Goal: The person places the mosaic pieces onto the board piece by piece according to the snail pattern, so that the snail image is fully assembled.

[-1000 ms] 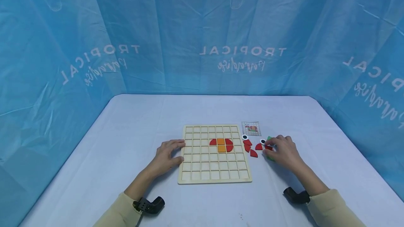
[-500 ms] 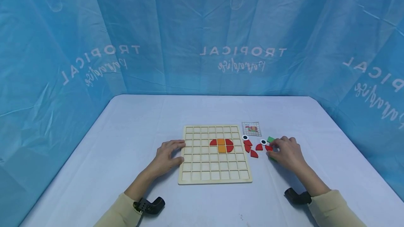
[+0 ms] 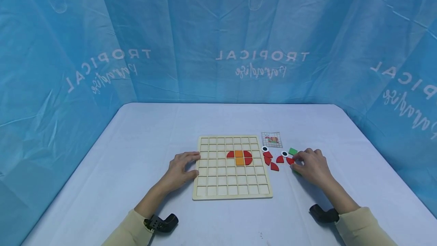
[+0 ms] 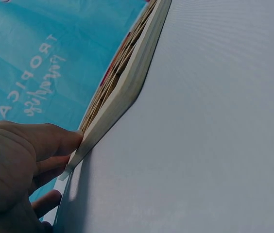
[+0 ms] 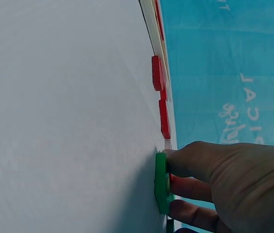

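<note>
The left hand [image 3: 180, 170] rests at the left edge of a pale wooden grid board [image 3: 212, 190]; in the left wrist view its thumb [image 4: 61, 141] touches the rim. Two orange square tiles [image 3: 239, 161] and several red quarter-round tiles [image 3: 248, 160] lie in the board's cells. Right of the board, the right hand [image 3: 312, 165] is low over the table, fingers bent. In the right wrist view its thumb and fingertips pinch a green tile [image 5: 161, 183]. Another green tile [image 3: 293, 151] lies just beyond the hand, and a red tile [image 3: 290, 160] is beside its fingertips.
Loose red tiles [image 3: 274, 166] and two white round eye pieces with black centres, one eye piece [image 3: 285, 154] nearer the right hand, lie right of the board. A small picture card [image 3: 271, 139] lies behind them. A blue printed curtain [image 3: 218, 79] hangs behind the white table [image 3: 157, 124].
The right hand has shifted slightly right, with the green tile under its fingers, uncovering more of the red tile and the far green tile. The left hand and board stay put.
</note>
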`<action>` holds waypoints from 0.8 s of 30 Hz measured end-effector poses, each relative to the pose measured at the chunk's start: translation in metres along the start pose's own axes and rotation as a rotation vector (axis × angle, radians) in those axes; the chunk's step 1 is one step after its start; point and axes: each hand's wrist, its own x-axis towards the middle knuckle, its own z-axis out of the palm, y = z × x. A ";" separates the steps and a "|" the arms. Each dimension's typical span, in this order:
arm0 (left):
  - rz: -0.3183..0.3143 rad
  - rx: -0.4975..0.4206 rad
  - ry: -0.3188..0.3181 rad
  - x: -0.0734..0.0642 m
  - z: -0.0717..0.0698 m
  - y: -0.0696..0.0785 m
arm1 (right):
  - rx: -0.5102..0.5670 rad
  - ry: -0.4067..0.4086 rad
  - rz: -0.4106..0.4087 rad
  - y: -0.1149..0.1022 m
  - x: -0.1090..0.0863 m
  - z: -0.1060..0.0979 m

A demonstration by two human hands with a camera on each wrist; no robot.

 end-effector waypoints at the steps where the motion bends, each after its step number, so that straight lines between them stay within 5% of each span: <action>1: -0.002 -0.002 0.000 0.000 0.000 0.000 | -0.001 0.002 0.001 0.000 0.000 0.000; 8: -0.011 -0.015 0.003 -0.001 0.000 0.001 | 0.020 0.016 0.005 -0.012 -0.001 -0.003; 24: -0.017 -0.016 -0.010 0.000 -0.001 0.002 | 0.042 -0.020 -0.175 -0.088 0.007 0.017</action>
